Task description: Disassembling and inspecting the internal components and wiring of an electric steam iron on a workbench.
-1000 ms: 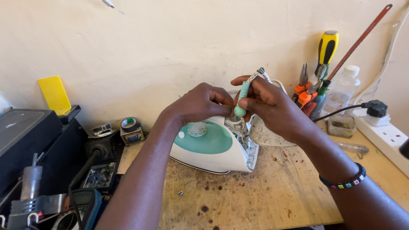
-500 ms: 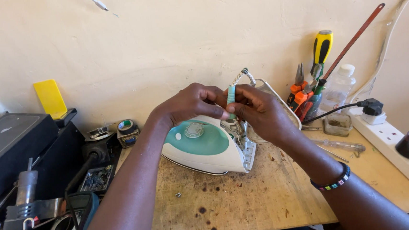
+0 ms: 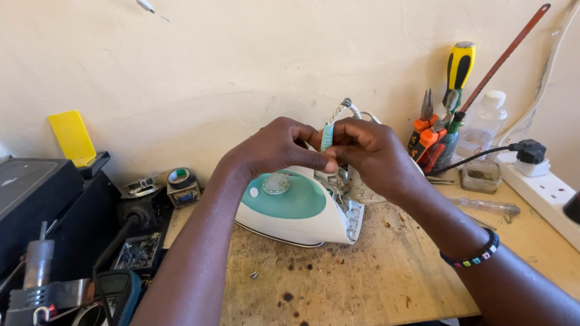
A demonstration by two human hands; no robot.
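A white and teal plastic clothes iron [image 3: 293,207] lies near the middle of a scarred, stained wooden bench top [image 3: 353,281], its pointed nose toward the left and its opened rear end toward the right, where loose wiring shows. Both hands meet just above that rear end. The left hand [image 3: 269,149] is curled, its thumb and fingertips pinched on the teal rubber cord sleeve [image 3: 327,137] that rises from the iron. The right hand [image 3: 371,152] is also closed around the same sleeve from the other side, fingers touching those of the left; a braided cord [image 3: 345,106] runs up out of the sleeve toward the wall. A beaded bracelet [image 3: 475,255] sits on the right wrist.

In front of the iron the bench is bare down to its near edge, apart from a small screw [image 3: 253,275]. To the right, a cluster of orange-handled pliers and a yellow and black screwdriver [image 3: 459,69] stands against the wall, close to the right hand, with a clear plastic bottle [image 3: 483,122] beside it. A white power strip [image 3: 551,196] runs along the right edge. On the left, black equipment [image 3: 14,209] and a roll of tape [image 3: 181,179] crowd the bench edge.
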